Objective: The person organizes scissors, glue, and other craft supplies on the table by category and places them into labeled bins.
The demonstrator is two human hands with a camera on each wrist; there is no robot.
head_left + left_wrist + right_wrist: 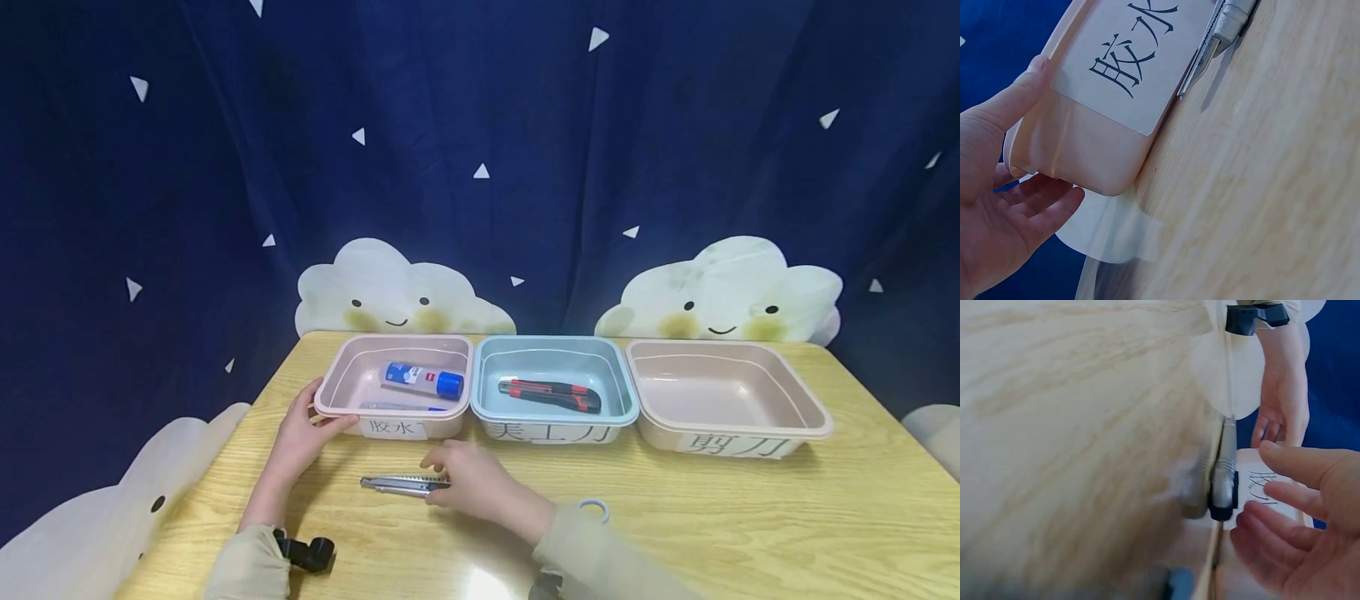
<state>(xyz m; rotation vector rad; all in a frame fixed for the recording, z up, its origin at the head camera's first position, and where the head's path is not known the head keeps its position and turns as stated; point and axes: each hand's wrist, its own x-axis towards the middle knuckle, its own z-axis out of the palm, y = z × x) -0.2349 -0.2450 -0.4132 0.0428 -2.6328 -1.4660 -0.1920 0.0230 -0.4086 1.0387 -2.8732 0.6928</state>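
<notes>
Across the desk (712,525), just in front of the pink bin (444,426) labelled 胶水, I see a utility knife (402,485) lying lengthwise from left to right, its narrow tip pointing left and its butt end beside the right hand (480,483), the nearer of the two hands. That one's fingers are loosely curved, thumb well apart, gripping nothing that I can see; the left hand (303,435) holds the bin's corner between thumb and fingers. The knife looks silvery, ribbed toward its black end
</notes>
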